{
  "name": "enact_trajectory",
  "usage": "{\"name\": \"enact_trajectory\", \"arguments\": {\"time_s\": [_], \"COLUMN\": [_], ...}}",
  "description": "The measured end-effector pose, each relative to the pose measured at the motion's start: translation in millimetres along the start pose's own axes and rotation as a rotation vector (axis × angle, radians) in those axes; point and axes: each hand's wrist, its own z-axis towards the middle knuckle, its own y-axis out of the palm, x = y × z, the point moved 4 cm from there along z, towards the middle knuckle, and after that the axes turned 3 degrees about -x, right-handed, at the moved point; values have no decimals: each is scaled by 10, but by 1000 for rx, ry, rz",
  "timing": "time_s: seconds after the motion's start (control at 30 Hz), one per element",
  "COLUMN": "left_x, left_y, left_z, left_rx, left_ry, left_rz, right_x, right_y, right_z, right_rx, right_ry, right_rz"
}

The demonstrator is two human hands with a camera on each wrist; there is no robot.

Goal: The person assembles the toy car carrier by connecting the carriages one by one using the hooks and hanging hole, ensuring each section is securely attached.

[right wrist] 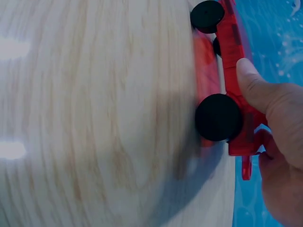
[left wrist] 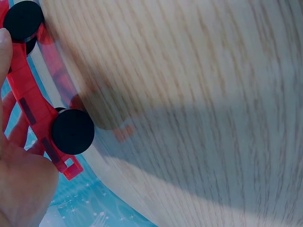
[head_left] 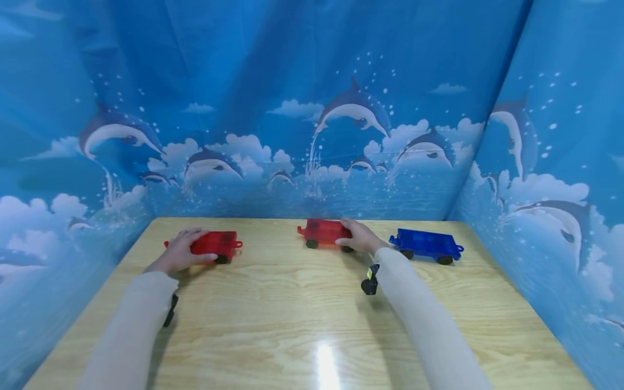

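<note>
On the table's left side, my left hand (head_left: 182, 252) grips a red translucent toy train car (head_left: 219, 242) across its width. The thumb lies along the near side, and in the left wrist view fingers show beyond the car (left wrist: 28, 92) with its black wheels. My right hand (head_left: 362, 237) holds a second red toy train car (head_left: 319, 230) near the middle of the back edge. The right wrist view has the thumb (right wrist: 251, 78) pressed on this car's side (right wrist: 232, 56). A blue toy train car (head_left: 429, 242) stands on its wheels to the right, apart from the red one.
The wooden table (head_left: 263, 314) reaches back to a blue curtain (head_left: 253, 108) printed with dolphins. More of this curtain lines the left and right sides. A black wrist camera (head_left: 370, 279) hangs from the right sleeve.
</note>
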Motion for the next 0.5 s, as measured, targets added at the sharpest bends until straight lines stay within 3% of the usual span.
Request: {"name": "enact_trajectory", "arguments": {"time_s": [0.5], "left_x": [73], "left_y": [-16], "left_z": [-53], "left_rx": [-9], "left_ry": [-7], "left_rz": [-43], "right_x": [245], "right_y": [-190], "right_z": [-165], "right_rx": [-59], "right_ry": [68], "right_rz": [-1]}}
